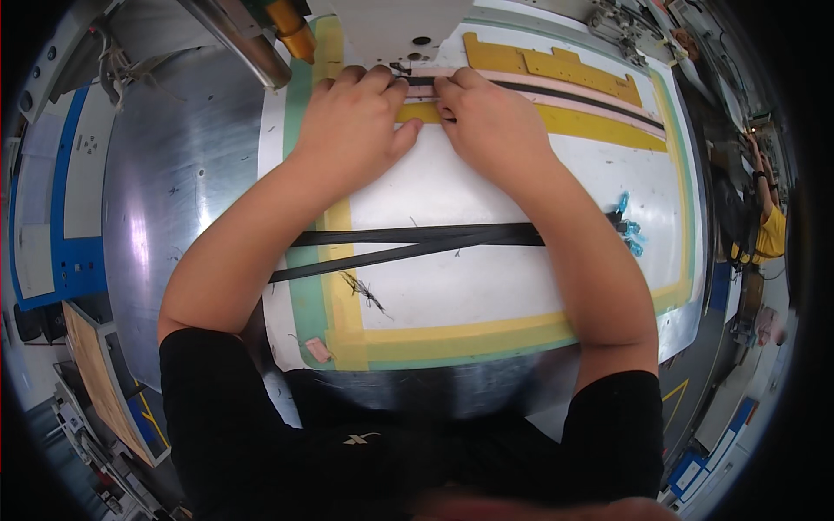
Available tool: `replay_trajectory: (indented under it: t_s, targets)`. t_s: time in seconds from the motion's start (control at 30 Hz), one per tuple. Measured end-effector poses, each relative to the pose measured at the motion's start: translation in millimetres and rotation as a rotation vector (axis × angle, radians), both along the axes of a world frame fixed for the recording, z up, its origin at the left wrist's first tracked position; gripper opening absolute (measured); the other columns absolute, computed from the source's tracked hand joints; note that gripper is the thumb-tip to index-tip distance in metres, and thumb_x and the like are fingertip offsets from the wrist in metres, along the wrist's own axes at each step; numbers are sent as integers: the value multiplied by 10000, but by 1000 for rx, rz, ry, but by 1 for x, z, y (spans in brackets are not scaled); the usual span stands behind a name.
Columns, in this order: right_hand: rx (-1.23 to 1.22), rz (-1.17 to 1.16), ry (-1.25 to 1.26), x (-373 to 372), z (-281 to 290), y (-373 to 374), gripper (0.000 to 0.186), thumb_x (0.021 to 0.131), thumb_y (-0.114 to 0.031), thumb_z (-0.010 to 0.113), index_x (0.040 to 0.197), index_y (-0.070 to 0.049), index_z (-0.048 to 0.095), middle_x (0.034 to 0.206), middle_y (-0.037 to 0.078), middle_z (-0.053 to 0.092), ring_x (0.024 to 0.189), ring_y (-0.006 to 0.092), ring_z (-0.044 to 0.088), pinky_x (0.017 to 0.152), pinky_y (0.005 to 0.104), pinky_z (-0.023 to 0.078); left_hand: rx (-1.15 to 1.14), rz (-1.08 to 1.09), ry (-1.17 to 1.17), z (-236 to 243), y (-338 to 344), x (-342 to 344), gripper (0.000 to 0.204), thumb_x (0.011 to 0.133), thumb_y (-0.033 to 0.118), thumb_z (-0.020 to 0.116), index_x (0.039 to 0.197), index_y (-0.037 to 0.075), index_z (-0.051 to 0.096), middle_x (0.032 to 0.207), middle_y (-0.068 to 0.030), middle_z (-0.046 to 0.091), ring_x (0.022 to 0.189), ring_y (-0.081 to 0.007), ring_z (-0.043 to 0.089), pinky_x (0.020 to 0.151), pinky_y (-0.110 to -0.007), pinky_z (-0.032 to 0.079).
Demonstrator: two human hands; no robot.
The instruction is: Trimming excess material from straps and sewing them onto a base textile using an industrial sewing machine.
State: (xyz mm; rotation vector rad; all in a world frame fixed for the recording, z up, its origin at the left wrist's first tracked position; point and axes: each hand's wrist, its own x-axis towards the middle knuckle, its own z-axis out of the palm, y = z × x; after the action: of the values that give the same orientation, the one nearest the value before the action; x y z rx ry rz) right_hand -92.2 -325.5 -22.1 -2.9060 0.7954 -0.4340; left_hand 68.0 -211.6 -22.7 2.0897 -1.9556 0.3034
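Observation:
A narrow black strip [556, 89] runs along a pink backing [612, 114] between yellow flat templates, under the white machine head [395, 26]. My left hand [352, 126] lies palm down at the strip's left end, fingers bent over it and thumb spread apart. Close beside it, my right hand [491, 117] has its fingers curled in and pinching at the strip; its fingertips are partly hidden. One yellow template [599, 128] lies on the near side of the strip, and a stepped yellow template [552, 65] on the far side.
Long black bands [417, 234] cross the white board below my forearms. Blue translucent pieces [630, 227] lie by my right forearm. Loose dark threads [365, 293] and a pink scrap [318, 349] sit near the front. A metal cylinder [248, 52] stands left of the machine head.

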Motion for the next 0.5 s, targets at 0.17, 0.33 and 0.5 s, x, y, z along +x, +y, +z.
replay_trajectory:
  t_s: [0.17, 0.33, 0.5]
  targets:
    - [-16, -4, -1, 1, -1, 0, 226, 927, -177, 589, 1108, -91, 692, 1047, 72, 659, 902, 293, 684, 736, 424, 556, -20, -3, -18, -2, -1, -3, 409, 864, 345, 689, 1163, 65, 698, 1130, -84, 646, 1106, -301, 590, 950, -433, 476]
    - [22, 6, -7, 1, 2, 2, 219, 862, -110, 614, 1051, -27, 687, 1036, 111, 656, 889, 304, 694, 747, 410, 571, 31, 1, -57, -1, -2, -3, 419, 863, 350, 690, 1188, 86, 690, 1122, -80, 645, 1070, -290, 601, 916, -432, 478]
    - [8, 23, -1, 4, 7, 3, 211, 854, -121, 632, 1036, -35, 693, 1041, 114, 655, 901, 306, 694, 759, 418, 571, -18, -16, -59, 1, 2, -2, 428, 863, 360, 690, 1198, 94, 683, 1107, -75, 644, 1063, -287, 598, 914, -441, 467]
